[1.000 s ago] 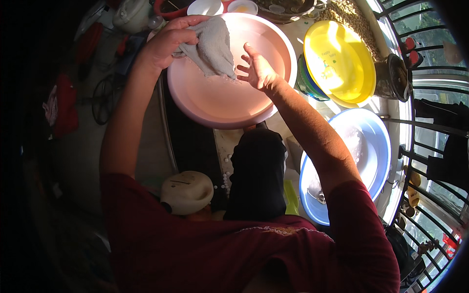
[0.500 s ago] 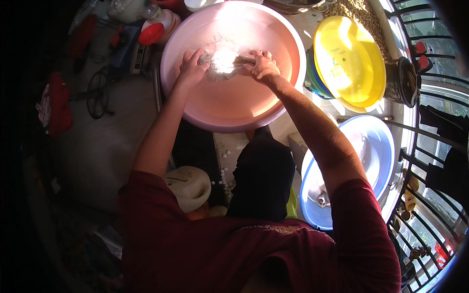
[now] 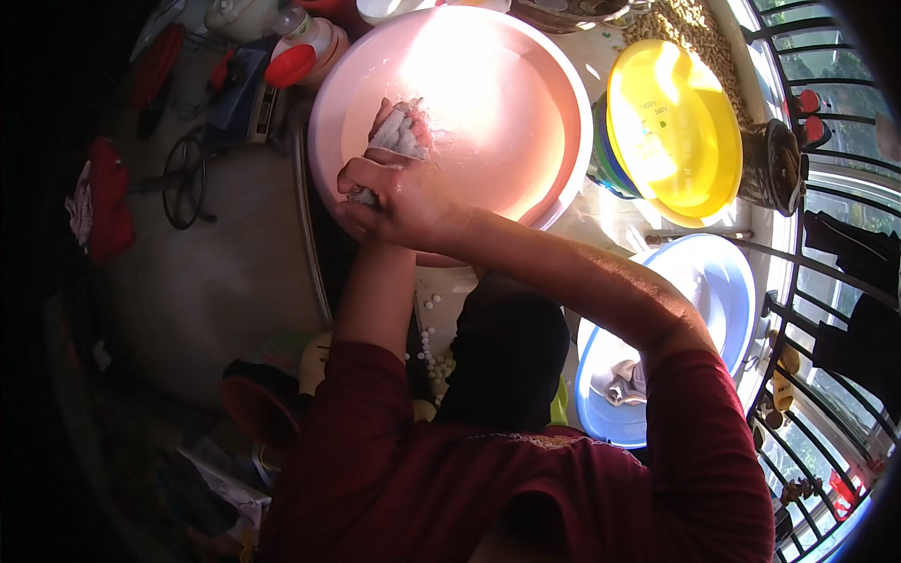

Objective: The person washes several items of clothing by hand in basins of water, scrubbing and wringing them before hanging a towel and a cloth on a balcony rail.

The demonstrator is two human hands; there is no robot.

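Note:
A wet grey cloth (image 3: 402, 139) is bunched up over the left part of the large pink basin (image 3: 324, 141). My left hand (image 3: 383, 114) is closed round it, mostly covered by the cloth and the other hand. Across it lies my right hand (image 3: 408, 195), its fingers curled tightly round the cloth's lower part. Both hands are pressed together near the basin's near left rim. Shallow water in the basin catches bright sunlight.
A yellow basin (image 3: 690, 141) rests on other basins to the right. Nearer, a blue basin (image 3: 596, 422) holds crumpled cloth (image 3: 624, 383). A red cup-shaped thing (image 3: 291, 66) stands at the left rim. Barred windows run along the right side.
The cloth has come up from the water, bunched in my hands. My right hand has crossed to the left and closed over it beside my left hand.

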